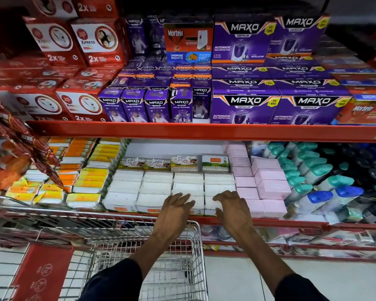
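Rows of white cotton-bud packs [156, 185] fill the middle of the lower red shelf [204, 130]. My left hand [175, 210] reaches over the trolley, and its fingers lie spread on a front pack. My right hand [232, 206] rests beside it on the neighbouring front pack [213, 204], fingers bent down over the pack's top. Whether either hand grips a pack is hidden by the fingers. Both forearms come up from dark sleeves at the bottom edge.
A wire shopping trolley [178, 268] stands between me and the shelf. Pink boxes [267, 185] and teal-capped bottles [326, 181] lie to the right, yellow and orange packs [83, 177] to the left. Purple Maxo boxes [245, 107] and red boxes [78, 105] fill the upper shelf.
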`<state>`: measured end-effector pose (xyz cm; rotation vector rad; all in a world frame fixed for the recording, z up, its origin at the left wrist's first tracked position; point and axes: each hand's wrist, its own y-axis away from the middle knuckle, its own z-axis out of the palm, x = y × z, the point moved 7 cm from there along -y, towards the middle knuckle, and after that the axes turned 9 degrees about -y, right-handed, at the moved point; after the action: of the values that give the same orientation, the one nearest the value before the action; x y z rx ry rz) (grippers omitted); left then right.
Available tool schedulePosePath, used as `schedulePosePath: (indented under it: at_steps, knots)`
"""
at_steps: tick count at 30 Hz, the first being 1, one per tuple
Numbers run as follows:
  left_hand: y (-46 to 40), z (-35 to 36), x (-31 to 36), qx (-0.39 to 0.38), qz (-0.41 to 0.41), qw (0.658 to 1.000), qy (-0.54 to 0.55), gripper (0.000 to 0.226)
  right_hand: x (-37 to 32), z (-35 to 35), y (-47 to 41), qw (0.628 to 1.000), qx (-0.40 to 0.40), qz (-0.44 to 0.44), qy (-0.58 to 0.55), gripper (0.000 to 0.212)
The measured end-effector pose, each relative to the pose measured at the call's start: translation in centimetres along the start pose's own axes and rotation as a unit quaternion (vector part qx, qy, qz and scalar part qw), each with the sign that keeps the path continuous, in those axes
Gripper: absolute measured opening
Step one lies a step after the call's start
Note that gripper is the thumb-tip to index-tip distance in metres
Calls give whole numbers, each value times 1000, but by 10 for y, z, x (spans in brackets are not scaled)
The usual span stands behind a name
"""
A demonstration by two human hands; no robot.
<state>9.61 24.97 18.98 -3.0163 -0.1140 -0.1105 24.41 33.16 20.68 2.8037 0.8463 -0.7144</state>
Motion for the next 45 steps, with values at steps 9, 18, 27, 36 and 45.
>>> schedulePosePath:
  at_steps: [9, 18, 27, 36, 45]
  knots:
    - [47, -20, -72, 28, -48, 997, -48, 51, -84, 24, -3, 993, 38, -101, -51, 41]
    - [84, -40, -167, 20, -123, 991, -44, 42, -184, 92, -26, 988, -38, -142, -48, 42]
    - [84, -38, -176, 13, -80, 996, -32, 50, -185, 113, -38, 996, -54, -77, -6, 52]
    - [102, -1, -181, -11, 6, 998, -60, 63, -173, 145, 4, 991, -29, -127, 42, 64]
    - [107, 19, -184, -57, 3, 995, -85, 76, -169, 152, 5, 989, -44, -128, 65, 71]
